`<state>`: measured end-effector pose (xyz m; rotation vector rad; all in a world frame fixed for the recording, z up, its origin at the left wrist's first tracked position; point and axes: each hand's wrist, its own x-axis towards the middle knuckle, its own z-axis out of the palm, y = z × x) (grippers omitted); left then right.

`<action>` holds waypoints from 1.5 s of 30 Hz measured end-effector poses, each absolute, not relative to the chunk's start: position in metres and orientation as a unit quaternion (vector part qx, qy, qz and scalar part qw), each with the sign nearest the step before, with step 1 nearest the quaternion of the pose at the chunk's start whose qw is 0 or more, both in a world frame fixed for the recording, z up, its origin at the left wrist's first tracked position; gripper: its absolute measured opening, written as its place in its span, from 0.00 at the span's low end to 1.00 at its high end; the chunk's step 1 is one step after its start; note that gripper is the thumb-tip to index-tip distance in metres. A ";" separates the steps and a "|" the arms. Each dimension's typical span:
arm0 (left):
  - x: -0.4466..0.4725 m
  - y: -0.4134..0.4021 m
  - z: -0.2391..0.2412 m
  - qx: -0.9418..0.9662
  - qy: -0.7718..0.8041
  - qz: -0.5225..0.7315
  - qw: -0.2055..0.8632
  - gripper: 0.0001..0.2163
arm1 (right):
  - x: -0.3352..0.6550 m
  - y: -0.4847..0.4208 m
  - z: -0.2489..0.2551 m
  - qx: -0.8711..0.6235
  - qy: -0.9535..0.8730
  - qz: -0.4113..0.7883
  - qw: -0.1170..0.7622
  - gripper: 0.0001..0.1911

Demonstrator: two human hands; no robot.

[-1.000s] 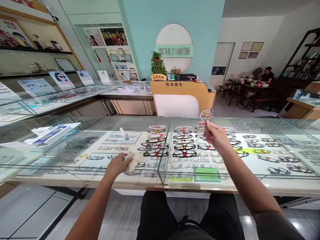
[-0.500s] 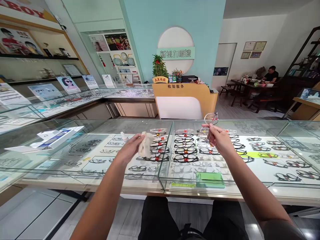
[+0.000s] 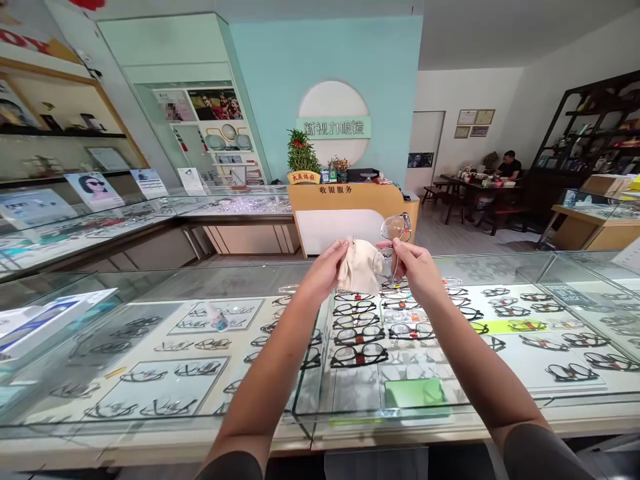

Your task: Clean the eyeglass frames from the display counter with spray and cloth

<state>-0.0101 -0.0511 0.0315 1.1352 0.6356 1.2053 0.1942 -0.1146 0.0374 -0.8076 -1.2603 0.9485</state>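
At the far left edge of the glass counter (image 3: 210, 283) a white box (image 3: 45, 321) lies flat, and a little further in a small bottle (image 3: 216, 317) sits on the glass. My left hand (image 3: 324, 265) is raised above the middle of the counter, well clear of the top, with its fingers pinched on a pale cloth (image 3: 358, 268) that bunches out to the right. The cloth touches the lower lens of the glasses (image 3: 396, 228), which sit just to its right, between my two hands. The glasses stand on end, their long axis running up and down and tipped a little to the right at the top, so one lens shows above my fingers and the other is half hidden behind the cloth. My right hand (image 3: 419, 268) grips them at the middle between thumb and fingertips and is the nearer hand to them. Below, inside the case, rows of frames (image 3: 358, 335) lie in lines, with a green pad (image 3: 414, 392) near the front edge. Far off to the right a person (image 3: 509, 167) sits at a table.
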 end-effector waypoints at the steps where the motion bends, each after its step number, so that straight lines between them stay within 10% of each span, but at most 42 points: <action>1: -0.003 -0.050 0.033 0.505 0.272 0.526 0.628 0.24 | 0.194 -0.110 0.040 -0.345 -0.550 0.407 0.642 0.28; 45: 0.018 -0.051 0.026 0.543 0.209 0.418 0.698 0.26 | 0.187 -0.059 0.014 -0.328 -0.607 0.331 0.643 0.25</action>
